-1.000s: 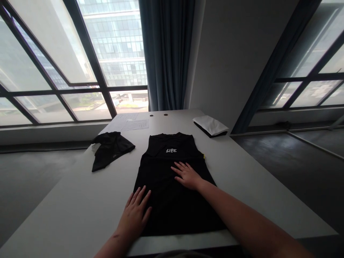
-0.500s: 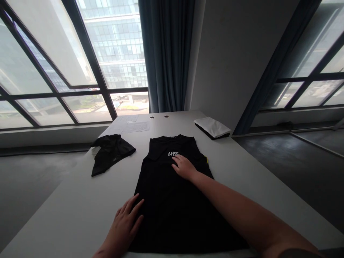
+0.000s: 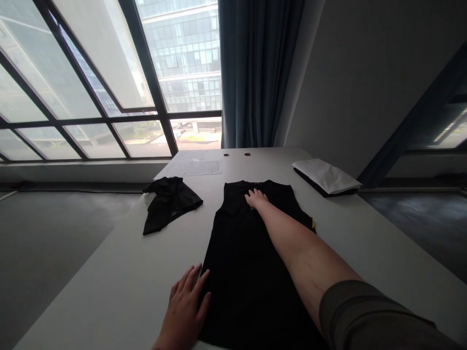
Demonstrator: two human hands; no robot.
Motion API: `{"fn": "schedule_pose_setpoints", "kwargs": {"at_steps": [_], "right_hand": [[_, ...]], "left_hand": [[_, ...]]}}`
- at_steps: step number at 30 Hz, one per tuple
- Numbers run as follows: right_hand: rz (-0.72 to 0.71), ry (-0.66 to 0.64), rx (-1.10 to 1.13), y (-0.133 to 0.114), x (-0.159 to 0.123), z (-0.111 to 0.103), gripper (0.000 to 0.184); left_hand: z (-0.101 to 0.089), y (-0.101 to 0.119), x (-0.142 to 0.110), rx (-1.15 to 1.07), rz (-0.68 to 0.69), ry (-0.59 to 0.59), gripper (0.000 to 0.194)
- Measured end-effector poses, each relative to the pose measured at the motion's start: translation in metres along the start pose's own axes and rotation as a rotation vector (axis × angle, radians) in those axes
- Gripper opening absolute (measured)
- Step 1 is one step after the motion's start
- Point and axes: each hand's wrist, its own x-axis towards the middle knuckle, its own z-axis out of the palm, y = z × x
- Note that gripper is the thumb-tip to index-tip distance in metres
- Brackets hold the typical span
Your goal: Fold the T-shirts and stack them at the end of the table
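Observation:
A black sleeveless shirt lies spread flat, its neckline toward the far end of the table. My right hand rests flat on its chest just below the neckline, fingers stretched out, covering most of the white print there. At the shirt's lower left edge lies my left hand, fingers apart, the fingertips touching the fabric's side. Neither hand grips anything. My right forearm crosses over the shirt and hides part of its right side, where a small yellow patch shows at the edge.
The white table carries a crumpled black garment on the left. A white and black folded item lies at the right edge. Paper sheets lie at the far left, near two round holes. Behind hangs a blue curtain beside windows.
My right hand has slid up the shirt from beside the print toward the neckline and now covers the print. My left hand stays at the left edge. The view has turned slightly left.

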Motion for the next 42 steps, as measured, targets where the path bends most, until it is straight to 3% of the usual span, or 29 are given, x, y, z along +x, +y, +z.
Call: {"fn": "schedule_pose_setpoints", "kwargs": {"at_steps": [6, 11, 15, 18, 21, 24, 28, 34, 42], "right_hand": [[-0.038, 0.032, -0.051, 0.010, 0.016, 0.009, 0.071], [-0.055, 0.098, -0.077, -0.001, 0.012, -0.002, 0.066], [-0.135, 0.172, -0.081, -0.042, 0.007, -0.010, 0.056], [-0.224, 0.144, -0.071, -0.084, 0.007, -0.004, 0.051], [-0.222, 0.087, -0.070, -0.119, 0.014, 0.006, 0.055], [-0.151, 0.051, -0.072, -0.135, 0.026, 0.013, 0.059], [-0.124, 0.054, -0.067, -0.134, 0.043, 0.011, 0.063], [-0.221, 0.070, -0.040, -0.126, 0.056, 0.000, 0.052], [-0.304, 0.177, -0.023, -0.096, 0.052, -0.036, 0.040]], "left_hand": [[-0.001, 0.007, 0.011, -0.016, 0.046, 0.004, 0.057], [-0.004, 0.008, 0.008, -0.084, 0.019, 0.024, 0.054], [-0.006, 0.011, 0.007, -0.170, -0.133, 0.018, 0.055], [-0.013, 0.013, 0.008, -0.219, -0.197, -0.054, 0.052], [-0.026, 0.013, 0.006, -0.221, -0.253, -0.210, 0.028], [-0.037, 0.010, -0.001, -0.206, -0.253, -0.346, 0.010], [-0.044, 0.006, -0.011, -0.250, -0.196, -0.359, 0.008], [-0.062, 0.007, -0.004, -0.427, -0.045, -0.294, 0.008], [-0.097, 0.031, 0.013, -0.559, 0.109, -0.233, 0.016]]}}
